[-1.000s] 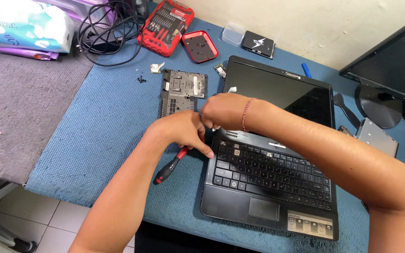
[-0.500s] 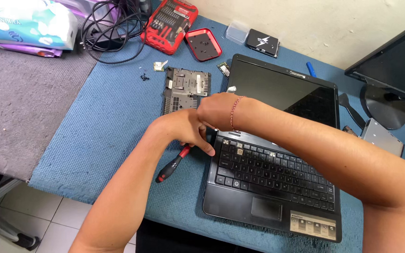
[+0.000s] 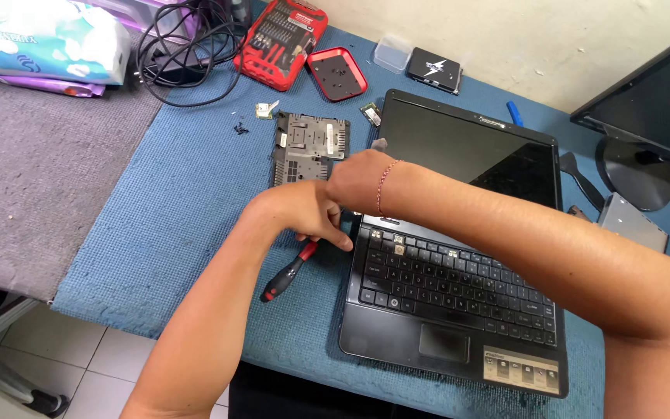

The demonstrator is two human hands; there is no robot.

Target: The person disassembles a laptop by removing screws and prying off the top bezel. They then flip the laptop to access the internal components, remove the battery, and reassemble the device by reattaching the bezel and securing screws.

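Note:
A black laptop point(image 3: 459, 310) lies open on a blue mat point(image 3: 188, 202), its screen point(image 3: 467, 151) tilted far back. My left hand point(image 3: 304, 213) rests at the keyboard's top left corner, fingers stretched down against the laptop's edge. My right hand point(image 3: 354, 180) crosses over it at the left hinge; its fingers are hidden behind the hand. A red and black screwdriver point(image 3: 288, 273) lies on the mat just under my left hand. I cannot tell whether the hand touches it.
A grey plastic cover panel point(image 3: 304, 147) lies behind the hands, with small screws point(image 3: 240, 126) beside it. Further back are a red bit set point(image 3: 281, 35), a red tray point(image 3: 336, 74), black cables point(image 3: 184, 46) and a tissue pack point(image 3: 40, 39). A monitor point(image 3: 653, 116) stands right.
Both hands stay at the laptop's left hinge corner, shifting only slightly. The screwdriver has not moved.

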